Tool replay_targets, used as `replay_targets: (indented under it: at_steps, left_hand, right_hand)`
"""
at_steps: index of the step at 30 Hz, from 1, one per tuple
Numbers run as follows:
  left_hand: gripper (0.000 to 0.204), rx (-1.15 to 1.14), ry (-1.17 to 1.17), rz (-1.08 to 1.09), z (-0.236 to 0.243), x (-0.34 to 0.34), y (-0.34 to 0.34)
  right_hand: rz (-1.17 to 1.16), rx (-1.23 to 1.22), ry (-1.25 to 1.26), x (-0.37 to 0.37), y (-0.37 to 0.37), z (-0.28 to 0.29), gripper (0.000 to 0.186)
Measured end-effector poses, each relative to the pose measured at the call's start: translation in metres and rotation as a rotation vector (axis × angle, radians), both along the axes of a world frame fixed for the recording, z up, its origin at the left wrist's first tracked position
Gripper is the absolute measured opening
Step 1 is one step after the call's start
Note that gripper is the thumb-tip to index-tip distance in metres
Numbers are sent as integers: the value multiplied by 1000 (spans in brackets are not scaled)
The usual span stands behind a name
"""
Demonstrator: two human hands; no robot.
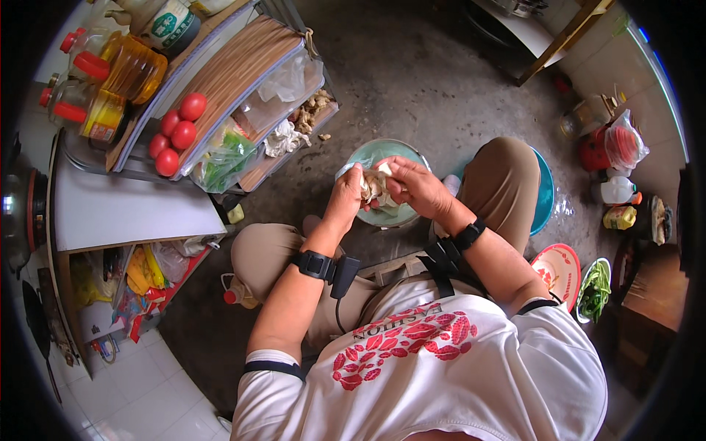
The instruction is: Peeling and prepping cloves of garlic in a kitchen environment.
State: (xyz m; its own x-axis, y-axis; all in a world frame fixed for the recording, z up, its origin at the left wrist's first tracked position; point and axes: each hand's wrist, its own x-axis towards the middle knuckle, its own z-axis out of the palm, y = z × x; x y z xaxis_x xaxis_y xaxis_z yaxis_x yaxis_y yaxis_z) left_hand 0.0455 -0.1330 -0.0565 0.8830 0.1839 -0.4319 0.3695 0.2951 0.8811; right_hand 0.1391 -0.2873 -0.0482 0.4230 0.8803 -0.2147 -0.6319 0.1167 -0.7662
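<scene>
Both my hands meet over a round bin (401,220) with a pale rim and greenish inside, standing on the floor between my feet. A pale beige, papery-looking clump (375,188) is between them; its kind is not clear. My left hand (347,195) is closed around its left side, with a bit of thin whitish film by the thumb. On its right side, my right hand (419,187) has thumb and fingers pinched at the clump's upper edge. The fingers partly hide it.
To the left stands a shelf (239,55) with tomatoes (184,134), bagged greens (223,163), ginger (312,110) and oil bottles (140,66). A teal basin (543,192) is beside my right knee. Nearby are a red-rimmed basin (557,257) and a bowl of greens (594,290).
</scene>
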Motion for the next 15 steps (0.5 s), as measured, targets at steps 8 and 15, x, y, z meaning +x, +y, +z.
replay_targets:
  at_steps: [8, 15]
  left_hand:
    - [44, -236, -83, 129, -5, 3, 2]
    - [42, -315, -28, 117, -13, 2, 3]
  right_hand:
    - [-197, -131, 158, 4, 5, 6, 11]
    - [-129, -287, -505, -9, 9, -4, 19]
